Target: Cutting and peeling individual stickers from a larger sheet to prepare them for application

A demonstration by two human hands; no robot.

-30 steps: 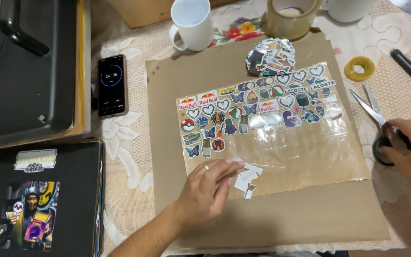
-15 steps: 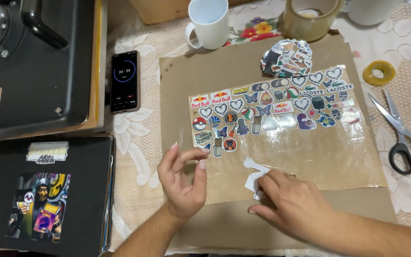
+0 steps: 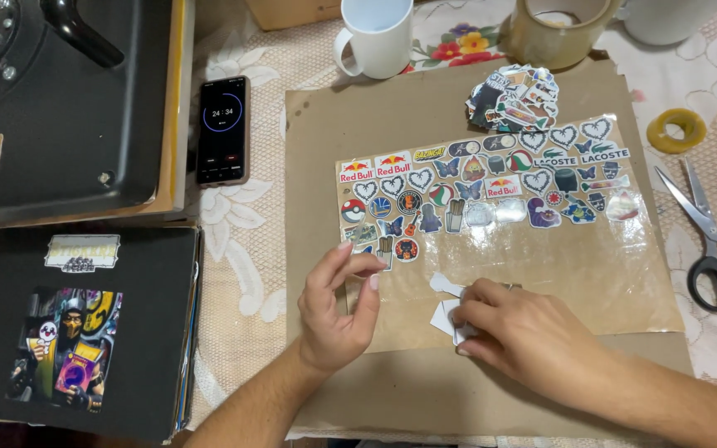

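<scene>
Two hands work at the near edge of the clear sticker sheet (image 3: 491, 211) on the brown cardboard (image 3: 425, 108) in the head view. Half a second ago the right hand (image 3: 524, 340) was still arriving; now it presses down on the white backing scraps (image 3: 446, 311), fingers closed over them. The left hand (image 3: 338, 311) has lifted, its grip pinched together on a small clear sticker (image 3: 358, 232). Scissors (image 3: 707, 232) lie untouched at right, a phone (image 3: 222, 130) far left on the surface.
</scene>
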